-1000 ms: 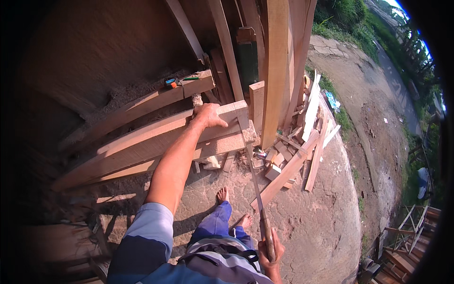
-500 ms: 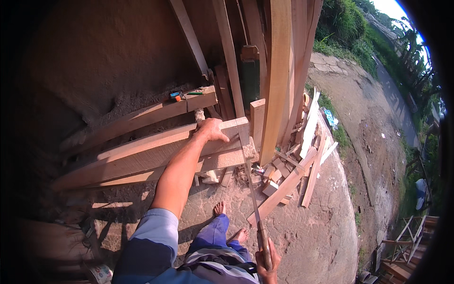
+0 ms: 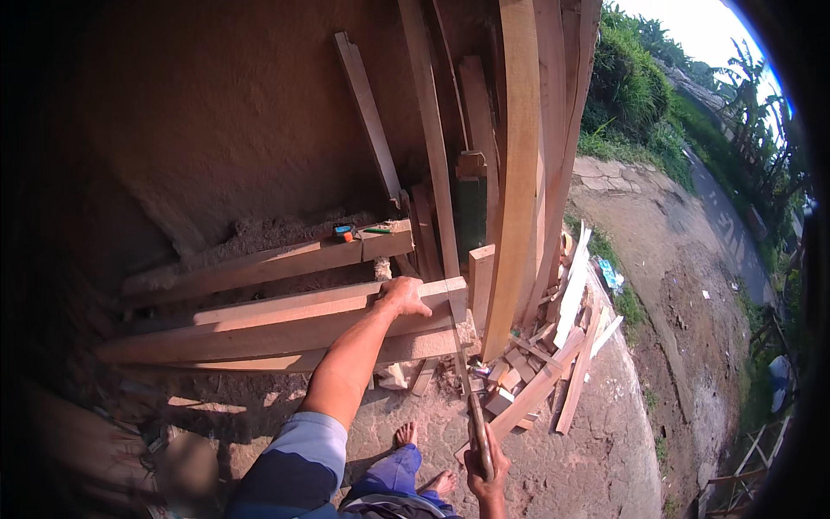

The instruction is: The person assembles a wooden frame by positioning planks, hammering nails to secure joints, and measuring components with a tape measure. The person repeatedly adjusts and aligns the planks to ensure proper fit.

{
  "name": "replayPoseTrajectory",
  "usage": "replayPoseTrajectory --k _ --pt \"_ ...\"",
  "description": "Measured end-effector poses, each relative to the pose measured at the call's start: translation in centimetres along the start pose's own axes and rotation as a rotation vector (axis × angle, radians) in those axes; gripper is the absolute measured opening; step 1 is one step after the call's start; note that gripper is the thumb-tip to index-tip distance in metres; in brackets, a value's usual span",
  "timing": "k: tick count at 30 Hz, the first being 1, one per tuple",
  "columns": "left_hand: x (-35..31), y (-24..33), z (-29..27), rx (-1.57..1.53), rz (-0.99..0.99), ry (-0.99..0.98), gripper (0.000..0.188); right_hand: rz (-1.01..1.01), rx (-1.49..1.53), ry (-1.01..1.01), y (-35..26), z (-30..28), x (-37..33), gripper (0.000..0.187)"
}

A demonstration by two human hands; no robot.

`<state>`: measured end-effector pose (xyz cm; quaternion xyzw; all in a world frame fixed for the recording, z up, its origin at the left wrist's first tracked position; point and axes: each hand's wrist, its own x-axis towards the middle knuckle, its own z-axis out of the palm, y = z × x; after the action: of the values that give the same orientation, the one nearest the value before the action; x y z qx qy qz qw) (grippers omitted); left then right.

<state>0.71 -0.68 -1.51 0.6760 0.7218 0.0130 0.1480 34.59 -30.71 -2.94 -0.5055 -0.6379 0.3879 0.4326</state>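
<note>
A thick wooden board (image 3: 285,327) stands on edge at the middle left, its end pointing right. My left hand (image 3: 403,297) clasps its top edge close to that end. In my right hand (image 3: 486,463), low in the picture, is the wooden handle of a handsaw (image 3: 463,368). The narrow blade runs up from the handle and crosses the board's end, a little right of my left hand. How deep its teeth sit in the wood I cannot tell. Another timber (image 3: 424,348) lies beneath the board.
Behind, a beam (image 3: 303,266) carries a blue-and-orange tape measure (image 3: 344,233) and a green pencil (image 3: 378,230). Tall planks (image 3: 515,173) lean upright at the back. Offcuts (image 3: 510,381) are heaped on the ground right of the saw. My bare feet (image 3: 405,434) are just below the timbers.
My right hand has pushed the saw forward, so its handle is closer to the board. My left hand keeps its place on the board. The whole view has tilted upward.
</note>
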Motion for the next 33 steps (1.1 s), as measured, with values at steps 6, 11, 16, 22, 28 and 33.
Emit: replayPoseTrajectory --k 6,11,16,22,28,33 --pt "-0.9 0.2 0.3 -0.015 0.046 0.115 0.069 -0.128 -0.127 0.033 -3.0 -0.7 -1.3 0.062" --pt "-2.9 2.1 0.2 0.012 -0.088 0.128 0.037 -0.030 -0.012 0.013 -0.3 8.6 20.1 0.066" --pt "-0.8 0.8 -1.6 -0.075 -0.004 -0.004 0.056 -0.134 -0.112 -0.002 0.1 1.7 5.0 0.068" --pt "-0.2 0.1 -0.6 -0.034 0.017 0.023 0.070 -0.077 -0.143 0.036 -4.4 -3.8 -5.1 0.060" --pt "-2.2 1.6 0.0 -0.018 -0.056 0.136 0.041 -0.111 -0.041 0.007 1.7 9.0 19.9 0.067" --pt "-0.4 0.2 -1.4 -0.080 -0.003 -0.015 0.066 0.012 -0.070 -0.042 0.1 1.0 3.6 0.063"
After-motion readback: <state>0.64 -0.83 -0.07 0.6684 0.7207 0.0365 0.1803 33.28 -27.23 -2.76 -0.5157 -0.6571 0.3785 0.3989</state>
